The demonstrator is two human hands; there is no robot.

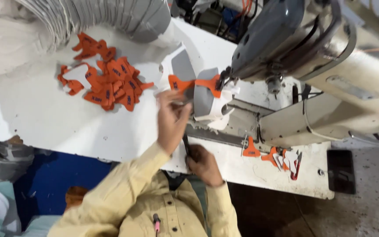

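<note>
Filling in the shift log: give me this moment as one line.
left hand: on grey-white piece with orange tab | right hand: holds dark tool | sewing machine behind | orange tab pile left

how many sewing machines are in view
1. The sewing machine stands at the table's right end, its head over the grey-and-white piece that the left hand steadies.
</note>
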